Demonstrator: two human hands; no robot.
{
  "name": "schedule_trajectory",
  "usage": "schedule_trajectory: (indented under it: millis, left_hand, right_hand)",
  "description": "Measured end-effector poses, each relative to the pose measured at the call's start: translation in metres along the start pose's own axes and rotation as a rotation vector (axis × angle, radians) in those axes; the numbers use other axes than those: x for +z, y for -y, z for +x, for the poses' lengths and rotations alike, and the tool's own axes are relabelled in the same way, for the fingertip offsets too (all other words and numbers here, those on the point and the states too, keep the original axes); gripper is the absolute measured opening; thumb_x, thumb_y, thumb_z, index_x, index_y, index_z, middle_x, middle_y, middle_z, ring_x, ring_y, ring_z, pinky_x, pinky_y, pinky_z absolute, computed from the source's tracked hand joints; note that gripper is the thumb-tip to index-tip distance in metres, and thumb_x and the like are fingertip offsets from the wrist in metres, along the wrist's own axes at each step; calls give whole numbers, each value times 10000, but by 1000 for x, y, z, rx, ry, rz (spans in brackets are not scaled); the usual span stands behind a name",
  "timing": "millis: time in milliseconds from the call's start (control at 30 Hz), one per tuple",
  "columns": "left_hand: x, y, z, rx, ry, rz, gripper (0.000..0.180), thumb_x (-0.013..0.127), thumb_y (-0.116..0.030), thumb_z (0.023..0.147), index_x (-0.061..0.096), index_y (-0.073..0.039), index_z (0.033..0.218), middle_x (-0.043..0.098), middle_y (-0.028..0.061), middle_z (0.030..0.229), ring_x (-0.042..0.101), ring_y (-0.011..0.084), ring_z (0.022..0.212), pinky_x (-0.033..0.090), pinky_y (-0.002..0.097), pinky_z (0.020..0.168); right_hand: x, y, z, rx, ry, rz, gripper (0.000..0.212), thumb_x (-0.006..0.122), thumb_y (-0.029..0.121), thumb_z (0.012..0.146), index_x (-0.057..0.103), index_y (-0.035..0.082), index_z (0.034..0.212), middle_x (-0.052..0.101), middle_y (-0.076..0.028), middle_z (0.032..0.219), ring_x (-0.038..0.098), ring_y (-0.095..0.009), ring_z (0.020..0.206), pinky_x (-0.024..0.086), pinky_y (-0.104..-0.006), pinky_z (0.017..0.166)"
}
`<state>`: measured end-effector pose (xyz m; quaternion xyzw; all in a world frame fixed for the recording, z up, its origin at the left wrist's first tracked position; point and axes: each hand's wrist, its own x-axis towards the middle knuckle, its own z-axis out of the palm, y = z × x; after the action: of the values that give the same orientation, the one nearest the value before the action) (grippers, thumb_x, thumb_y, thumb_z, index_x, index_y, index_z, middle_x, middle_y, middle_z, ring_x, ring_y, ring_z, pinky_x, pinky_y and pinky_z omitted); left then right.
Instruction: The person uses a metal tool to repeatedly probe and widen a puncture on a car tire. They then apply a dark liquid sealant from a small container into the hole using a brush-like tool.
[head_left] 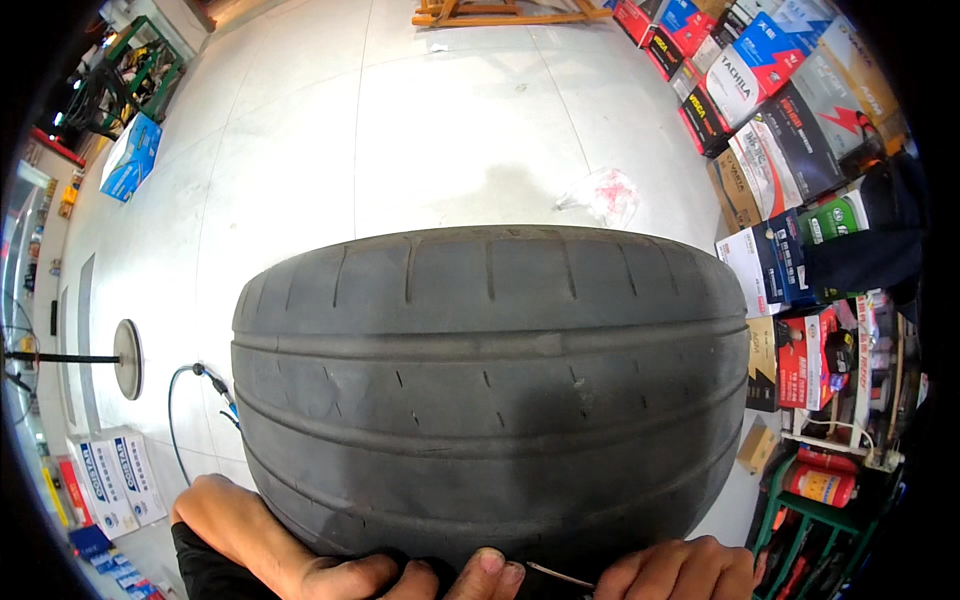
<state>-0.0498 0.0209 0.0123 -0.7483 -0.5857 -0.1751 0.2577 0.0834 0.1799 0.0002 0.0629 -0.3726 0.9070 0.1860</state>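
A large black tyre (480, 385) fills the middle, its grooved tread facing me. My left hand (400, 578) lies along its near edge, with curled fingers and the thumb pressed against the rubber. The lower part of this hand is cut off by the picture's edge. At the near right of the tyre, my right hand (685, 572) is closed round a thin metal pick (558, 575). The pick's slim shaft points left, its tip close to my left thumb and fingertip. Its handle is hidden inside my right hand.
Stacked battery boxes (790, 165) line the right side, above a green rack (815, 535) with a red cylinder (825, 485). Left of the tyre are an air hose (175, 420), a round disc on a rod (128, 360) and white boxes (115, 485). A plastic bag (608, 196) lies beyond the tyre.
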Motion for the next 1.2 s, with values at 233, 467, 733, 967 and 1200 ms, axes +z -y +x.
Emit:
schedule_trajectory:
  millis: [233,467,733,967,1200]
  left_hand:
    - [0,0,-1,-12,-6,-11,249,509,-228,786,694,-69,831,654,56,858,442,137,681,308,232,557]
    - [0,1,-2,-19,-6,-9,242,519,-231,777,692,-74,838,651,55,863,448,139,690,310,231,565]
    - [2,-4,-4,-49,-22,9,235,521,-226,772,689,-79,845,649,56,879,459,150,730,317,237,598]
    - [2,-3,-3,-58,-14,-10,218,527,-209,767,686,-80,843,647,45,877,456,147,740,315,238,601]
    - [3,-5,-5,-71,-15,-1,211,528,-201,768,689,-94,853,645,35,883,456,145,757,319,241,619]
  right_hand:
    - [-1,1,6,1,101,-39,477,483,235,892,272,138,475,341,3,428,316,-145,378,330,-287,462]
    - [6,0,1,-18,-13,-123,475,479,232,894,280,133,475,334,-3,420,307,-153,366,320,-298,452]
    - [-5,0,5,-25,193,-54,442,490,218,887,331,123,485,366,-9,458,328,-150,398,333,-301,497]
    - [-3,1,4,-18,170,-102,444,488,217,889,332,120,484,348,-8,451,319,-157,392,322,-302,482]
    - [-4,0,3,-39,153,-90,475,490,253,900,309,132,478,337,-1,448,327,-155,391,322,-298,478]
